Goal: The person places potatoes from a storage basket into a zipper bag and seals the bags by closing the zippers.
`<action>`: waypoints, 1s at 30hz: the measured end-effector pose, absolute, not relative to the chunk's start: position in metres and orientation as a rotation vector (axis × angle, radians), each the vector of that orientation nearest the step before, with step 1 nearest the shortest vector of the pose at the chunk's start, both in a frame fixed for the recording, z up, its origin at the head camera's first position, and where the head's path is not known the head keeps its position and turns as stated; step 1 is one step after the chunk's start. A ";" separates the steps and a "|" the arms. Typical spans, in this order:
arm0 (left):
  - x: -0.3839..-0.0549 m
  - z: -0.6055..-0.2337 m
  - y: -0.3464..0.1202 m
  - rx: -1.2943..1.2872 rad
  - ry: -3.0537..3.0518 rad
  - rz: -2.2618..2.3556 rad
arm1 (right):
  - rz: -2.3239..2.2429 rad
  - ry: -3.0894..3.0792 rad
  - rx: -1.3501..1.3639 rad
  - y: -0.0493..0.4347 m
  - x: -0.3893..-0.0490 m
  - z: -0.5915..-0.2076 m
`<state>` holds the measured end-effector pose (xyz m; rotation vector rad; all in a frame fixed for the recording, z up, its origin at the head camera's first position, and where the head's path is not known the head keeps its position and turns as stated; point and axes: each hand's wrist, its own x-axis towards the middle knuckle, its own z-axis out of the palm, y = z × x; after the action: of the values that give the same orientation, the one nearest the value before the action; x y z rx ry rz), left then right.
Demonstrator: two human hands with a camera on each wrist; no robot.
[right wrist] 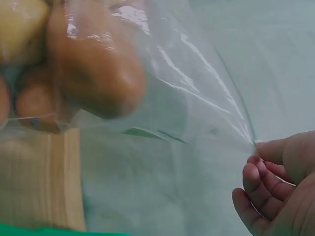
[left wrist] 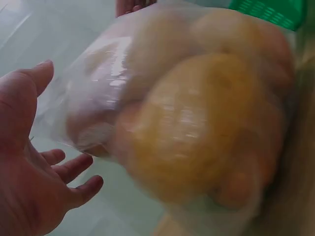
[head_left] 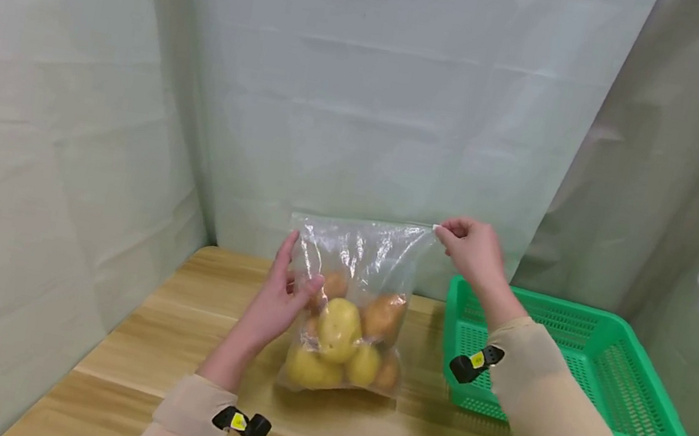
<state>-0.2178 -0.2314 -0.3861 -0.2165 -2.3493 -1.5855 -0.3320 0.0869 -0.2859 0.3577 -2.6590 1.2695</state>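
Note:
A clear slider zip bag (head_left: 378,254) stands upright on the wooden table, its top edge stretched flat. Inside are several potatoes, among them a large yellow potato (head_left: 340,330) and a browner, orange-toned potato (head_left: 384,316). My right hand (head_left: 472,249) pinches the bag's top right corner at the small white slider (right wrist: 258,141). At the bag's left side is my left hand (head_left: 283,292), thumb in front and fingers spread. From the left wrist, this hand (left wrist: 34,152) looks loosely extended beside the plastic, gripping nothing; whether it touches the bag I cannot tell.
A green plastic basket (head_left: 593,311) with slotted walls stands on the wooden table (head_left: 159,340), to the right of the bag and under my right forearm. Pale curtains (head_left: 412,104) hang close behind the table and along both sides.

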 end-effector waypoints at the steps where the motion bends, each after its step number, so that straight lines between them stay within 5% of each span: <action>1: -0.218 -0.390 -0.230 -0.223 -2.361 -1.581 | 1.259 -2.655 0.349 0.084 -0.334 -0.288; 9: -0.223 -0.409 -0.226 -0.159 -2.359 -1.554 | 1.169 -2.680 0.355 0.057 -0.332 -0.313; 30: -0.208 -0.439 -0.215 -0.118 -2.714 -1.298 | 1.135 -2.854 0.878 0.027 -0.247 -0.429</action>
<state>-0.2083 -0.2151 -0.4393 -0.1175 -2.7135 -1.2975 -0.2469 0.0267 -0.4287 0.8778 -2.8535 1.1354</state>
